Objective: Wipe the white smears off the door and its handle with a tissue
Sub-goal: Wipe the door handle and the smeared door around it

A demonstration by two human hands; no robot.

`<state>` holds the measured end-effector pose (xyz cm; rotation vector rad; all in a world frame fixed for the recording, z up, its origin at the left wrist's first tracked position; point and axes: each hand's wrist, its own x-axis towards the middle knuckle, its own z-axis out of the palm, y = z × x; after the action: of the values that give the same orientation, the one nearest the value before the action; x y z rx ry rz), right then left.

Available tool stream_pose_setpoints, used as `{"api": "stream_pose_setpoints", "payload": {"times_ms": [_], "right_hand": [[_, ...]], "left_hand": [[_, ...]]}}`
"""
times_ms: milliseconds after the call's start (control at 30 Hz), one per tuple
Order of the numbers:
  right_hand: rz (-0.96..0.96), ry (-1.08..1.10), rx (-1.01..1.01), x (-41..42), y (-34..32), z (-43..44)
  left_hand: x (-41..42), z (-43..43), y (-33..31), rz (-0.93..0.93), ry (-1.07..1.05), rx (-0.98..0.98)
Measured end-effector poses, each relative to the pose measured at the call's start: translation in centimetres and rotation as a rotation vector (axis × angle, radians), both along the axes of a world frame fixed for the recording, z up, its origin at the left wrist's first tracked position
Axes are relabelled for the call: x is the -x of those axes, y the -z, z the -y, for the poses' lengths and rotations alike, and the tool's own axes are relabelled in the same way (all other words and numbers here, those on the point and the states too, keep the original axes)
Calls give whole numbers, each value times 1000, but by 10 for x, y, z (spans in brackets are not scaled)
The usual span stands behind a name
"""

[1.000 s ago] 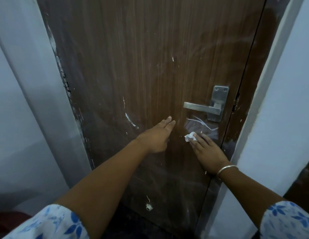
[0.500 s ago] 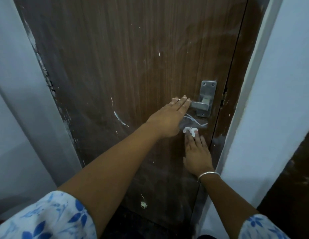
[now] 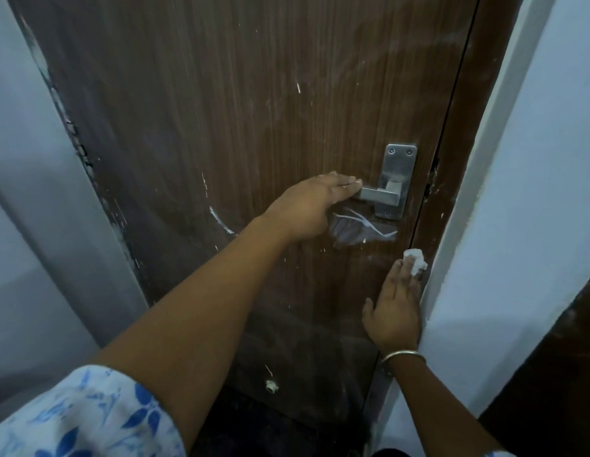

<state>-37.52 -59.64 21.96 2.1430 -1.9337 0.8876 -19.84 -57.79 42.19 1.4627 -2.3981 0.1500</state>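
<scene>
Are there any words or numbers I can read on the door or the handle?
None. No words, numbers or signs show on the door, the handle, the tissue or the flowery sleeve.
The white smears under the handle are scribbly lines, not letters.

The steel lever handle (image 3: 379,193) sits near the right edge of the brown wooden door (image 3: 221,110). White smears (image 3: 366,224) lie just below it

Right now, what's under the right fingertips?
A crumpled white tissue, pressed against the door by the right hand, beside the frame. The part beneath the fingers, and any smear behind it, are covered.
</scene>
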Motion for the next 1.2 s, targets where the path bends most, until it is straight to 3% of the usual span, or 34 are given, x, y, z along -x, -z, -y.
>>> {"api": "stream_pose_setpoints", "payload": {"times_ms": [133,300,467,667,967,1200], "right_hand": [[133,-57,84,-2,2,0],[-195,-156,-57,-9,5,3],[-448,-251,-23,-9,-8,12],[-274,-96,-40,-15,-11,7],[-594,-376,100,-52,-46,22],[-595,-302,155,-34,-40,16]], "left_hand": [[0,4,11,-14,23,26],[1,2,20,-2,20,39],[1,3,21,20,5,47],[0,4,22,4,13,49],[0,7,22,23,25,65],[0,6,22,4,14,55]]}}
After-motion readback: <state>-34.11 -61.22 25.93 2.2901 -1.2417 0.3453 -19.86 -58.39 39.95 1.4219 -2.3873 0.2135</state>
